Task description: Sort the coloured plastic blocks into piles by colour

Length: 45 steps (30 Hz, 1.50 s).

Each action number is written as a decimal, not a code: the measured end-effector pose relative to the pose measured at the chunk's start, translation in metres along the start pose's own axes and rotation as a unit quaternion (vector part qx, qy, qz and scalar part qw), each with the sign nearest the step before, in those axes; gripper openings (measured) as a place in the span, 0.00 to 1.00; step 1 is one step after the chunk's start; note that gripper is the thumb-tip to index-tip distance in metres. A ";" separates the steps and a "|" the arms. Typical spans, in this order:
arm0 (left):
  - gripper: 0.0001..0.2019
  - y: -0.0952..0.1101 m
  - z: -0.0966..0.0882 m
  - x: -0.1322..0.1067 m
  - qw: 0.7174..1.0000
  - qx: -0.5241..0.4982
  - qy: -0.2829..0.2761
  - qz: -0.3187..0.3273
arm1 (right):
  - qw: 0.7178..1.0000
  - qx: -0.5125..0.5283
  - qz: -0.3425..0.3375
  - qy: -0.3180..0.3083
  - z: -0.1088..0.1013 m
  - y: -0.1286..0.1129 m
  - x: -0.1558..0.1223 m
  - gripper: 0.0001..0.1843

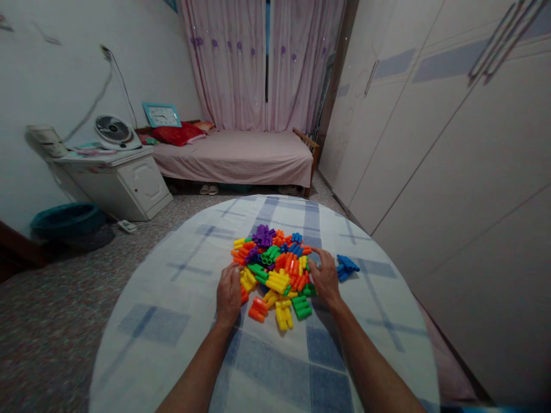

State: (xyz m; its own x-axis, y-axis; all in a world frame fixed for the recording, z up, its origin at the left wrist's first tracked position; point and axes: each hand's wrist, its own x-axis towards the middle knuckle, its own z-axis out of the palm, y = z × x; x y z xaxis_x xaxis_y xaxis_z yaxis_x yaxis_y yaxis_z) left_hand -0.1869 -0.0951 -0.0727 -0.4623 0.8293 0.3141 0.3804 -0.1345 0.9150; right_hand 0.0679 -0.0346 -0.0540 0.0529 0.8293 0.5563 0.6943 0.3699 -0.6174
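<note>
A heap of small plastic tube blocks (275,264) in orange, yellow, green, blue and purple lies on a round table with a blue-checked white cloth (172,310). My left hand (228,293) rests flat on the cloth at the heap's left edge, fingers stretched out and touching yellow and orange pieces. My right hand (325,275) lies at the heap's right edge, fingers spread against orange and green pieces. A separate blue block cluster (345,267) sits just right of my right hand. Neither hand holds anything.
A bed with a pink cover (241,155) stands at the far wall under pink curtains. A white cabinet (120,178) with a small fan (114,131) is at the left, a teal basin (66,221) on the floor beside it. Wardrobe doors (451,172) line the right side.
</note>
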 end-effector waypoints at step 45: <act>0.20 -0.001 -0.001 0.001 0.999 0.025 -0.024 0.014 | 0.977 -0.062 0.166 0.120 -0.051 0.086 0.021 0.20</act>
State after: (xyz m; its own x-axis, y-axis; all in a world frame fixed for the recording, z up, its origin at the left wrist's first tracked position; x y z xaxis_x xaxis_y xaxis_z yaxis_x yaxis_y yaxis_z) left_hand -0.1883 -0.0947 -0.0735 -0.4122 0.8512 0.3250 0.4323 -0.1313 0.8921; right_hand 0.1659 -0.0067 -0.0667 0.4451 0.7679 0.4606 0.6910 0.0326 -0.7221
